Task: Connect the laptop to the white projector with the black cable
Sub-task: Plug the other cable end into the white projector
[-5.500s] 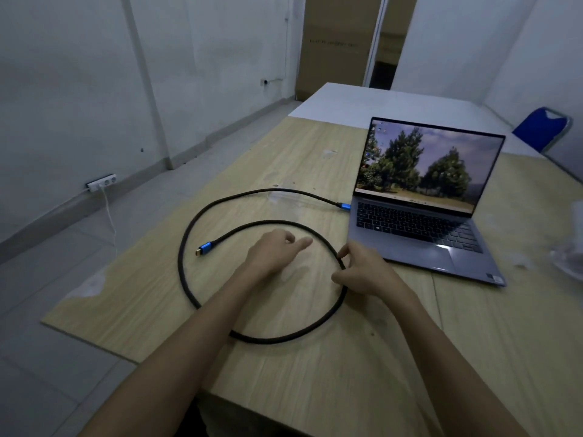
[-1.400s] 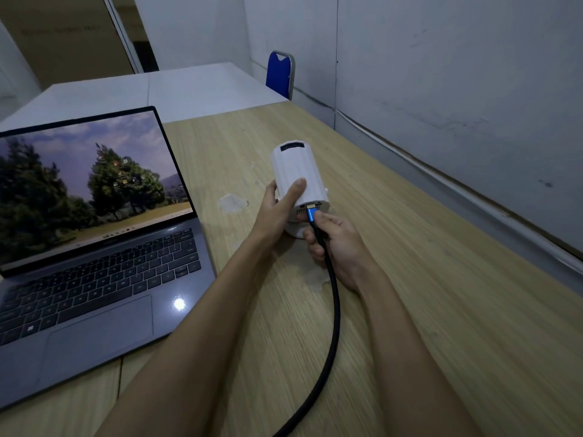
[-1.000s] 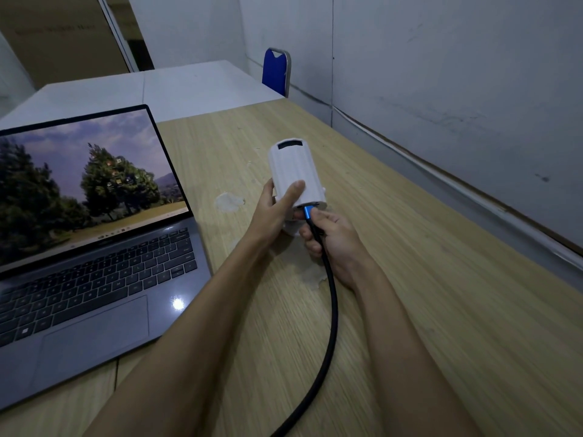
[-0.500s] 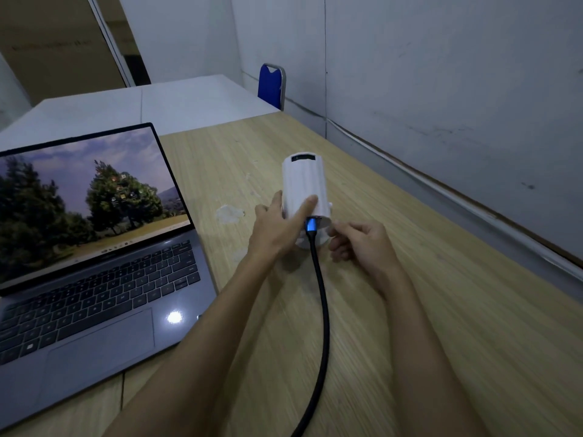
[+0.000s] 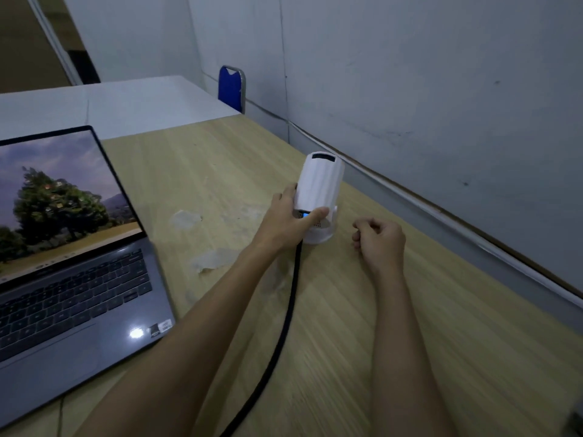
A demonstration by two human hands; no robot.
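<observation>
The white projector [image 5: 318, 181] stands on the wooden table [image 5: 441, 326], tilted on its round base. My left hand [image 5: 288, 219] grips its near end, thumb across the back panel. The black cable [image 5: 285, 313] runs from the bottom of the view up to that back panel; its blue plug [image 5: 305, 215] sits in the projector, partly hidden by my thumb. My right hand [image 5: 380, 241] rests to the right of the projector, fingers curled, holding nothing. The open laptop [image 5: 72, 269] stands at the left, its screen showing trees.
A grey wall with a dark baseboard strip [image 5: 441, 212] runs close along the table's right edge. A blue chair [image 5: 231, 88] stands at the far end beside a white table [image 5: 110, 105]. Pale tape patches [image 5: 214, 258] mark the wood between laptop and projector.
My right hand has let go of the cable plug and pulled away to the right of the projector. The plug now stays in the projector's back. My left hand keeps hold of the projector.
</observation>
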